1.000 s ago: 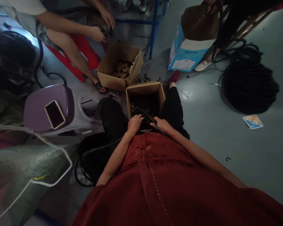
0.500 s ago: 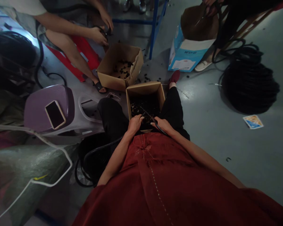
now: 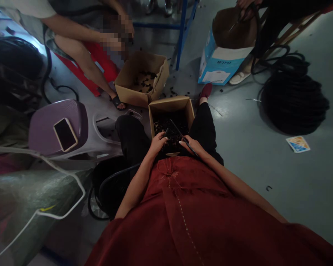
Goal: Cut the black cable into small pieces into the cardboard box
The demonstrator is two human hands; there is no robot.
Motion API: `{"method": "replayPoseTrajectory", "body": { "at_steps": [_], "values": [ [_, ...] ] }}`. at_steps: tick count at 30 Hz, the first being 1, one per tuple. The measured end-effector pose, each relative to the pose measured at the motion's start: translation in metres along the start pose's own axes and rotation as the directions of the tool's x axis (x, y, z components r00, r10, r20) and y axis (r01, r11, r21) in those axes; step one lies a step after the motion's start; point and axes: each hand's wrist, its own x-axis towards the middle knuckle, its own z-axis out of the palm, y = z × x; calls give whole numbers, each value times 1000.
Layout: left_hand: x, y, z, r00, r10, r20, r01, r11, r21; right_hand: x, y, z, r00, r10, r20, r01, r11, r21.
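My left hand (image 3: 157, 143) is closed on the end of a black rubber-like cord (image 3: 167, 132), which sticks up past the fingertips. The cord (image 3: 122, 170) seems to run back under my left forearm to a dark bin (image 3: 108, 171) at my left side. My right hand (image 3: 192, 145) grips a slim, dark, bladed tool (image 3: 177, 129) that points forward and left; whether it is scissors or a knife I cannot tell. Both hands are over the near side of a cardboard box (image 3: 170, 103) between my legs, which holds many small black pieces.
A second cardboard box (image 3: 130, 95) with black bits touches mine. Beyond it sits a co-worker, hands blurred out. Another person's hand (image 3: 245, 9) is over a blue-and-white carton (image 3: 224, 64). A black coil (image 3: 294, 99) lies right. A phone (image 3: 65, 135) rests on a purple stool (image 3: 41, 127).
My hands have moved slightly apart. The bladed tool has shifted forward and right, away from the cord, and the cord's end now shows upright in my left fingers.
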Motion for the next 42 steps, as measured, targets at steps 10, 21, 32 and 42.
{"method": "replayPoseTrajectory", "body": {
  "at_steps": [10,21,32,42],
  "values": [
    [-1,4,-7,999,-34,0,34,980,-196,-7,-5,-3,999,-19,49,17,999,32],
    [1,3,-8,1000,-16,21,21,964,-265,-10,-9,-3,982,-75,173,71,997,28],
    [-7,10,-7,992,-12,123,10,1000,17,-10,-12,-4,980,-71,187,72,997,1],
    [-25,26,-20,966,237,107,-255,785,565,-7,-9,-5,997,-9,81,11,1000,-21]
  ]
}}
